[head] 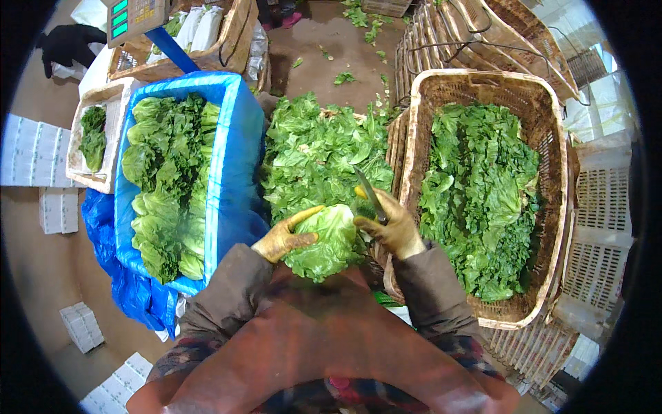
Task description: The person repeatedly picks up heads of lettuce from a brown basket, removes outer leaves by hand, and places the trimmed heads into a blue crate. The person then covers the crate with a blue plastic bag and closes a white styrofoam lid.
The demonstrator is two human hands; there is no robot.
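Note:
In yellow work gloves, my left hand (287, 235) holds a head of leafy lettuce (327, 243) close to my apron. My right hand (391, 222) is closed around a knife, whose curved blade (368, 190) points up and away, just right of the lettuce. Beyond both hands lies a heap of loose lettuce leaves (326, 150). On the left, heads of lettuce (168, 171) stand in rows in a crate lined with blue plastic (213, 171). More leafy lettuce (481, 191) fills much of a muddy plastic crate (553, 207) on the right.
A scale display (135, 19) on a blue post rises at the upper left, beside a small white crate (116, 134). Stacked crates (465, 36) stand at the upper right. Fallen leaves (344, 78) lie on the wet floor. White boxes (36, 150) stand at the far left.

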